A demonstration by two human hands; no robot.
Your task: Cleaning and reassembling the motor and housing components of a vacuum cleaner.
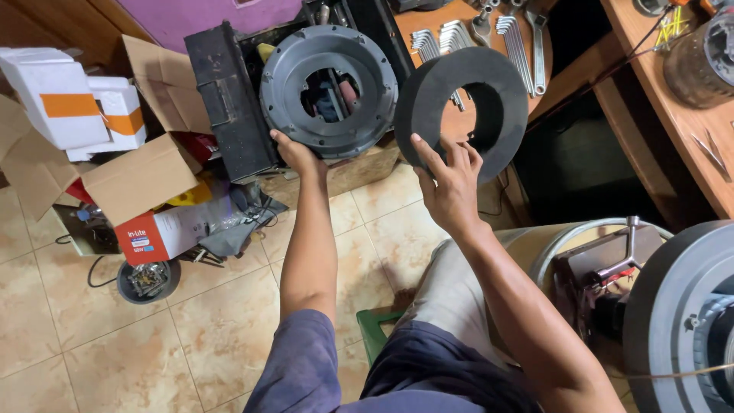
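Two rings, one per hand: left hand (pixel 297 155) grips a grey ribbed plastic ring (pixel 329 90) at its lower rim; right hand (pixel 451 187) holds a dark, matte foam ring (pixel 461 108) just beside it.

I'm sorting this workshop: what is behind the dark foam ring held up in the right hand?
Behind the foam ring, through and above its hole, a round wooden table with hex keys shows. The ring covers the rest of the table; the right hand hides its lower edge.

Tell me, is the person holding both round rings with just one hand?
No, the left hand holds the grey plastic ring by its lower rim, while the right hand grips the black foam ring.
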